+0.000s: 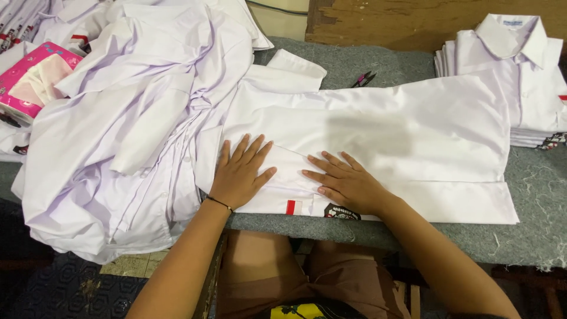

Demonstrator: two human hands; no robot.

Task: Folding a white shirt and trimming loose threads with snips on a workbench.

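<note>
Currently both hands — left hand (239,171), right hand (345,183) — press flat, fingers spread, gripping nothing, on the folded white cotton shirt (390,142); even pressure advisable.

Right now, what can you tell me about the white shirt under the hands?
The white cloth shirt lies flat, partly folded, across the grey felt-covered table. A red-and-white patch and a dark badge show near its front edge. The left hand and right hand press on it, fingers spread. Its left end touches the heap of loose white shirts.
</note>
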